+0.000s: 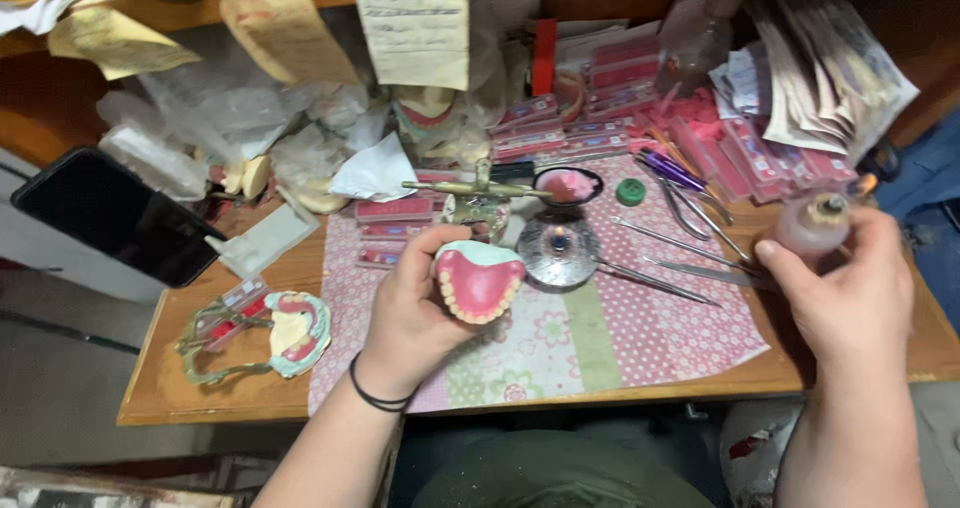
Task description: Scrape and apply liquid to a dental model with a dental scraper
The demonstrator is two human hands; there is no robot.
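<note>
Wooden bench [200, 383] is filling most of the frame, with a pink dotted mat [640, 328] lying across its middle. Black tablet [110, 213] is leaning at 9 o'clock off the bench's left end. Stack of papers [830, 58] is sitting at 1 o'clock, pink flat cases [600, 108] piling up at 12 o'clock beside it. Right hand [845, 298] is sitting at 3 o'clock, fingers curling around a small glass burner bottle [815, 223] with a flame just visible at its top right; grip is closed on the bottle. Left hand [420, 303] is sitting near centre, fingers wrapping and pinching a pink denture model [480, 280], teeth side facing up toward the camera, held just above the mat. A black band is circling the left wrist. Second dental cast on a metal frame [270, 333] is lying at 8 o'clock on bare wood, well apart from the held one. Round metal dish [557, 251] is sitting just right of the held denture, at about 12 o'clock from the mat's centre. Small black bowl of pink wax [568, 185] is sitting just above the dish. Thin metal hand instruments [680, 243] are lying fanned between dish and right hand. Green cap [630, 191] is sitting right of the bowl.
</note>
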